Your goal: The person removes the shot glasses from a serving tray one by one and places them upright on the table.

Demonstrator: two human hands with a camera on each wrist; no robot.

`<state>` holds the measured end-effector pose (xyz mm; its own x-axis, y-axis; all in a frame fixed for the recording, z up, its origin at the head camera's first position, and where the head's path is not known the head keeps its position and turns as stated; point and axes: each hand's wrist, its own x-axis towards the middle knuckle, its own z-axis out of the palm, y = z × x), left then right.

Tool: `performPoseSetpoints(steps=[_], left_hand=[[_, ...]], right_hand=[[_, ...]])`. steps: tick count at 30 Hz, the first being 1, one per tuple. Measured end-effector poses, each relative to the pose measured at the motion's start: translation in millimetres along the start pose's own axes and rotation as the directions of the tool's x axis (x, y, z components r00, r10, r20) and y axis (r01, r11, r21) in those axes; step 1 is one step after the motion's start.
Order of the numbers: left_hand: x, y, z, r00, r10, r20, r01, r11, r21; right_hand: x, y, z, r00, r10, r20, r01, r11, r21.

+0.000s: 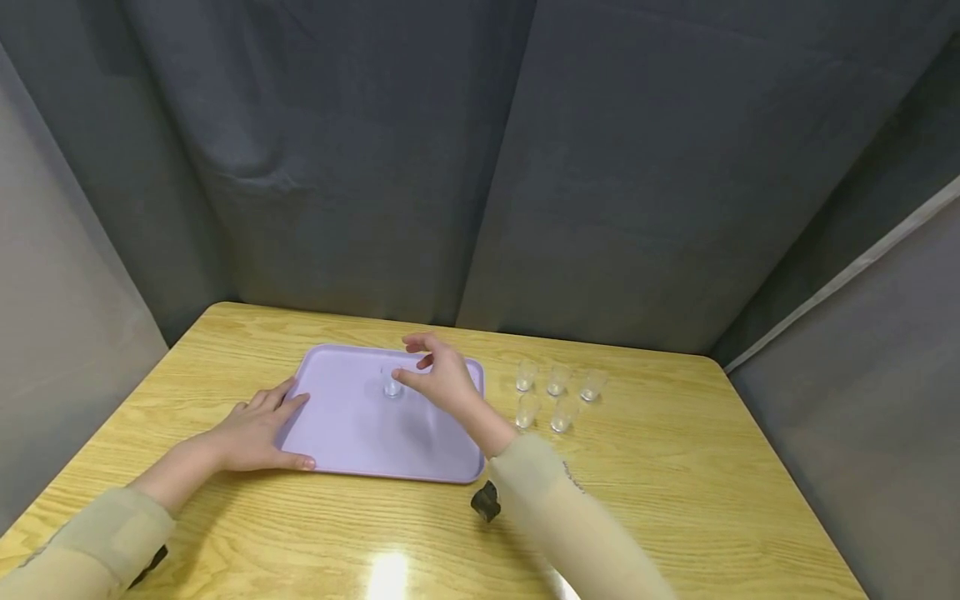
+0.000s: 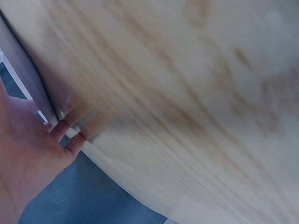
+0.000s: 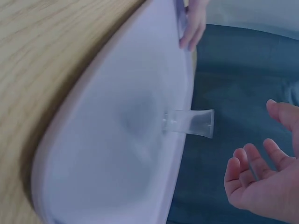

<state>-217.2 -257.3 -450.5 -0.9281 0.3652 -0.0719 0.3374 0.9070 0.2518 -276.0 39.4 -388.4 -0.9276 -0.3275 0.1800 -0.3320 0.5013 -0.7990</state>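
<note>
A small clear shot glass (image 1: 392, 383) stands upright on the lilac tray (image 1: 345, 446), left of its middle. In the right wrist view the glass (image 3: 189, 122) is apart from my right hand (image 3: 266, 172), whose fingers are loosely bent with nothing between them. From the head, my right hand (image 1: 442, 375) hovers above the tray, close to the glass. My left hand (image 1: 255, 429) touches the tray's left side with fingers spread, its thumb at the front left corner. The left wrist view shows that hand (image 2: 32, 144) against the tray's edge, fingertips on the table.
Several more clear shot glasses (image 1: 557, 380) stand in two rows on the wooden table (image 1: 675, 483), right of the tray. Dark grey curtains (image 1: 360, 167) hang behind the table, with lighter panels at both sides.
</note>
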Motion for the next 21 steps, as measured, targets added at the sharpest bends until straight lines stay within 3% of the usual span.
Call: performPoseSetpoints(steps=[7, 21], left_hand=[[0.0, -1.6, 1.1, 1.000, -0.003, 0.005, 0.003, 1.000, -0.006], [-0.7, -1.9, 2.0, 0.999, 0.017, -0.029, -0.017, 1.000, -0.021]], right_hand=[[8.2, 17.1, 20.6, 0.998, 0.068, 0.012, -0.068, 0.998, 0.005], [23.6, 37.9, 43.5, 0.996, 0.092, 0.016, -0.092, 0.996, 0.001]])
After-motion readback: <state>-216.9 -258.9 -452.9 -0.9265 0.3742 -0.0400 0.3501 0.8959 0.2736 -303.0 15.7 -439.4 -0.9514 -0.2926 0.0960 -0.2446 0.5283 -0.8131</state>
